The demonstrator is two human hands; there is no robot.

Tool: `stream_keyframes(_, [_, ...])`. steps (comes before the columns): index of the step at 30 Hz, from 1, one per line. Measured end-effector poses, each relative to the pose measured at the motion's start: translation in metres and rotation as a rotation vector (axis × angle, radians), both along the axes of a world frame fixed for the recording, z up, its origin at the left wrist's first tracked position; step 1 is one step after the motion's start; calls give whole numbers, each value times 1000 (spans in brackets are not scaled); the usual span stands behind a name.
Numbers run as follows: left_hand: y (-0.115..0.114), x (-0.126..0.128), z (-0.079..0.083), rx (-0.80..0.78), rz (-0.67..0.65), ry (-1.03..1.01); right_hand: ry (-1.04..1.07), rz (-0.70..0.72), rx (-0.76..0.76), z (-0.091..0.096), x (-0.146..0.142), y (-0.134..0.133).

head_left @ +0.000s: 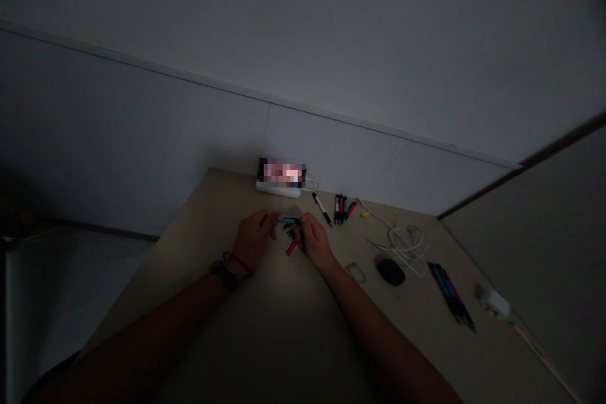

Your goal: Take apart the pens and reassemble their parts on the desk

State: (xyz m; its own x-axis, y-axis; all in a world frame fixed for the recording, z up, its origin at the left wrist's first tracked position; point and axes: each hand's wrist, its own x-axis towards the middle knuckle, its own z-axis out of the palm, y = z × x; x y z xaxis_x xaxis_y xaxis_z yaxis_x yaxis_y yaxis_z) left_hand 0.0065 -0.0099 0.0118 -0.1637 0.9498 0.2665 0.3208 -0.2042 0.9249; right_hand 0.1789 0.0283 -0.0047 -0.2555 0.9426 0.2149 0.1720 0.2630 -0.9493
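In the head view, the right hand (315, 242) pinches the dark end of a blue pen (286, 221) between its thumb and fingers. The pen lies nearly level across the gap between the two hands. The fingertips of the left hand (253, 237) are curled at the pen's blue end; whether they grip it or only meet it, I cannot tell. Just below the right fingers is a red piece (291, 247), with small dark parts beside it, too dim to make out.

Beyond the fingers, a lit phone (282, 172) leans above a white block (278, 189) near the wall. Just right of the right fingers lies a white-and-black pen (322, 209), then a cluster of pens (341, 209). Farther right of them are a white cable (409, 246), a dark mouse (391, 271) and, well apart, a bundle of dark, blue and pink pens (451, 297).
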Motion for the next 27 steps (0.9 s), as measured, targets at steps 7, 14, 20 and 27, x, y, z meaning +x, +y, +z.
stream_keyframes(7, [-1,1,4,-9,72,-18,107,21,-14,-1,-2,-3])
stream_keyframes(14, [1,1,2,-18,36,-48,52,-5,0,-2,1,0])
stream_keyframes(20, [2,1,-1,-31,16,-57,-5,-26,38,1,2,-1])
stream_keyframes(27, [2,1,-2,-38,30,-47,82,-7,-42,-4,1,0])
